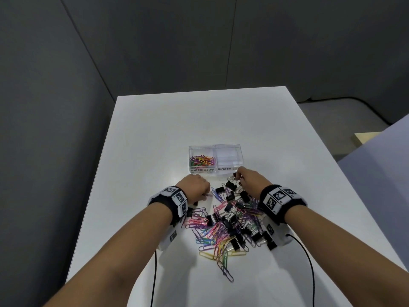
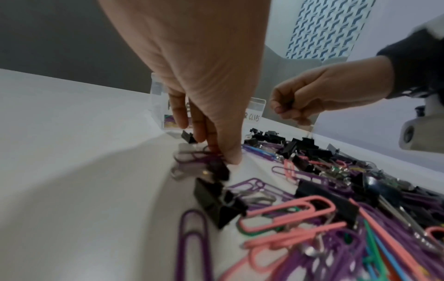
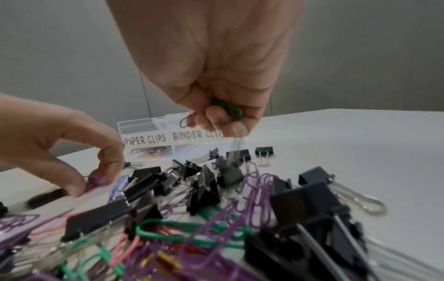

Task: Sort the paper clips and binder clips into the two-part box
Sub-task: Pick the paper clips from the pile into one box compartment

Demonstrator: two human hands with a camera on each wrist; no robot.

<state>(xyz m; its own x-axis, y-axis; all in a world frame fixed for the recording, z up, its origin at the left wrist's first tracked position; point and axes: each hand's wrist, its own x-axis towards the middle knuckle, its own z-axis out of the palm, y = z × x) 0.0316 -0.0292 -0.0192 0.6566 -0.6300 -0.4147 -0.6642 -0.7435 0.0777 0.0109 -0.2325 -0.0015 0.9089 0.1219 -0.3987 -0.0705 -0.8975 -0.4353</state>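
A clear two-part box stands past the pile; its PAPER CLIPS half holds coloured clips, and its BINDER CLIPS half looks bare. A mixed pile of coloured paper clips and black binder clips lies in front. At the pile's left edge my left hand pinches a purple paper clip against the table. My right hand pinches the wire handles of a black binder clip that hangs just above the pile. A green paper clip is tucked in its curled fingers.
The white table reaches well beyond the box, with its edges to the left and right. Black cables trail from both wrist bands toward me. A dark wall stands behind.
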